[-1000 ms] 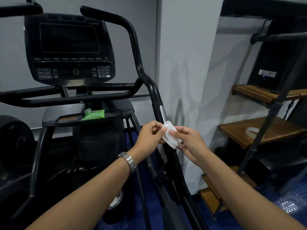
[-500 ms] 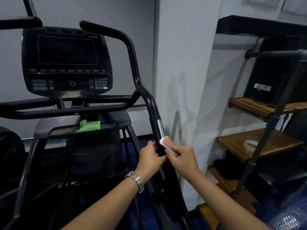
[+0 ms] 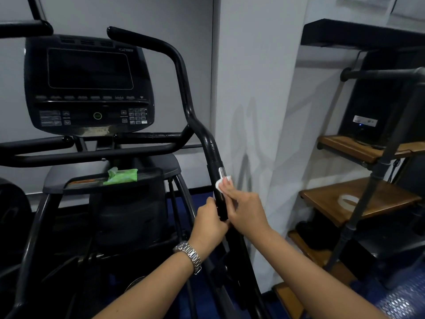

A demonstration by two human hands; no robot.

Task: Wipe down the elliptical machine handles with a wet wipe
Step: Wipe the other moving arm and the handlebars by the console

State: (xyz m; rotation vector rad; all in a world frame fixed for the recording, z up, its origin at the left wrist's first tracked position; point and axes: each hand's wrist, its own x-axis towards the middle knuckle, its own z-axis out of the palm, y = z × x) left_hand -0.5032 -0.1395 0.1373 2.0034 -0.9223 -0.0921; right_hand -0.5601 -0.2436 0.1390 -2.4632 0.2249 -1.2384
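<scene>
The right hand [image 3: 243, 210] pinches a small, crumpled white wipe [image 3: 221, 184] against the glossy black handle [image 3: 208, 143], just under its silver band [image 3: 222, 172]. The left hand [image 3: 210, 223] grips the handle lower down. A green wipe pack [image 3: 122, 177] lies on the machine's tray [image 3: 92, 186].

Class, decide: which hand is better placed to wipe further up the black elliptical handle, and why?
Right. The right hand presses the white wet wipe against the black tubular handle just below its silver band; the left hand only grips the handle lower down.
</scene>
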